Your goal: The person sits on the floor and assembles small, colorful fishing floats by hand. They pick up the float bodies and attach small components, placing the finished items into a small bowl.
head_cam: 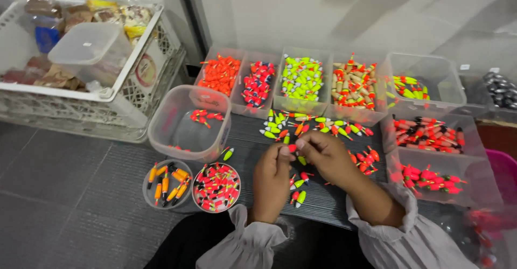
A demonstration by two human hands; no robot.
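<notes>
From the head view, we look down at our left hand (271, 178) and right hand (326, 156), brought together, fingertips pinching one small red float (292, 148) between them over the dark mat (323, 196). Loose floats (299, 122) lie scattered just ahead, within easy reach. Clear bins (301, 80) keep colours apart; two round tubs (216, 187) sit left.

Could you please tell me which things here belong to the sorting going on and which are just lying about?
In use:
- left hand and right hand, pinching a small red float
- loose floats on the dark mat
- clear tubs of sorted floats
- two round cups

Lying about:
- white crate of packets
- tub of dark pieces
</notes>
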